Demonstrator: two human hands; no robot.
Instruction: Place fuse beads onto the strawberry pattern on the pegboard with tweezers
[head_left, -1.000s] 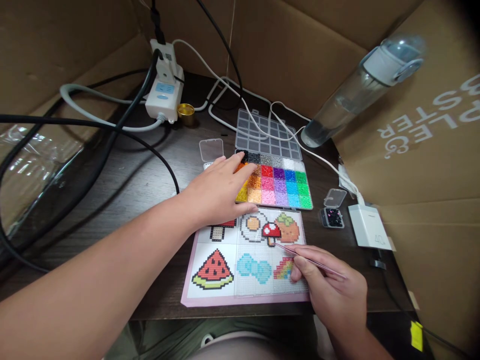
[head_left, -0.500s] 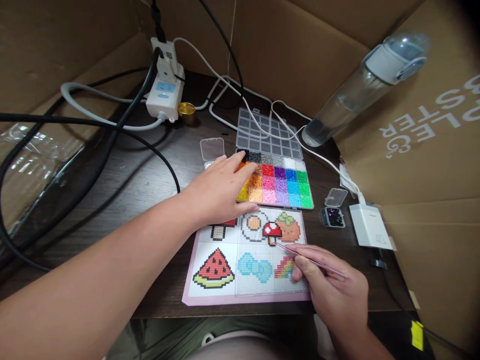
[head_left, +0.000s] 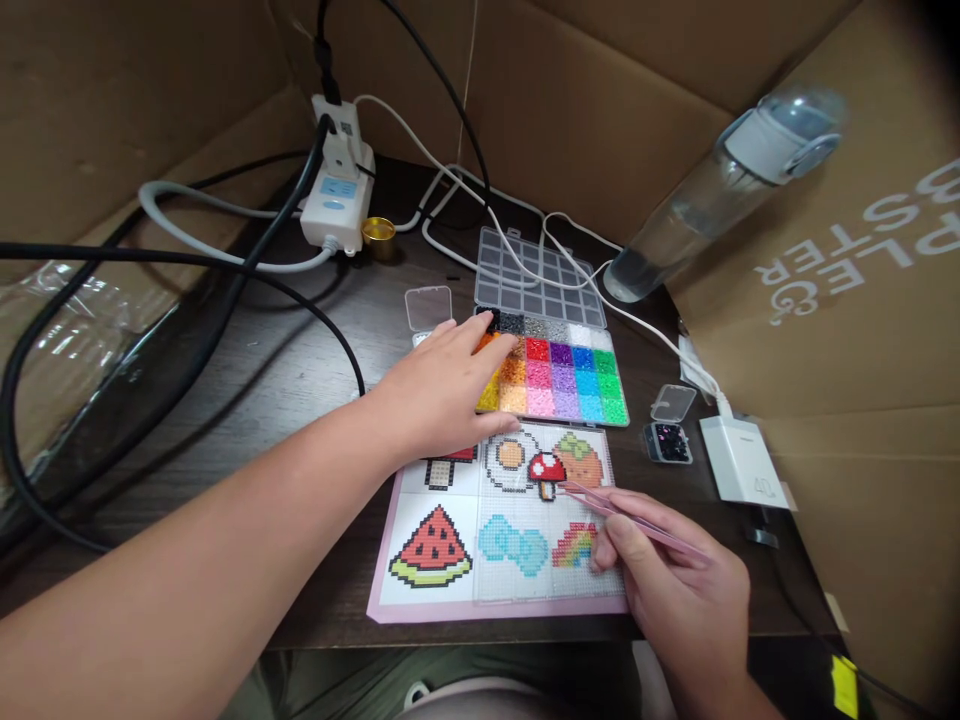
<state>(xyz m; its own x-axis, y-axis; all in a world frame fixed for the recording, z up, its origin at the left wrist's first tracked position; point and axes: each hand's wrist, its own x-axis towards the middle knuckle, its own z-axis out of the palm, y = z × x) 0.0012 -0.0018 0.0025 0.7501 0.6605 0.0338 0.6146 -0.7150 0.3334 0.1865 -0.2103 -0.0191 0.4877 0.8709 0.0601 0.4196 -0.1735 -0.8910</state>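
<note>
My left hand (head_left: 446,390) rests with spread fingers over the left side of a bead box (head_left: 559,372) sorted by colour; its fingertips reach the black and orange compartments. Between the fingers of my right hand (head_left: 671,565) is a pair of pink tweezers (head_left: 637,522), their tips just right of the stem of a small red and white bead mushroom (head_left: 547,474). That mushroom sits on a clear pegboard (head_left: 517,592), which lies over a pattern sheet (head_left: 427,510) with a watermelon, bow, rainbow and other pictures. My left hand covers part of the sheet's upper left picture.
A small open case of dark beads (head_left: 667,442) stands at right, by a white charger (head_left: 742,462). Behind are a water bottle (head_left: 690,215), a gold cup (head_left: 379,238) and a power strip (head_left: 337,205). Cables cross the table and the box's lid (head_left: 540,280). Cardboard walls surround it.
The tweezers' tips have opened and drawn slightly right, away from the mushroom's stem. My left hand stays in place. The whole view has shifted a little.
</note>
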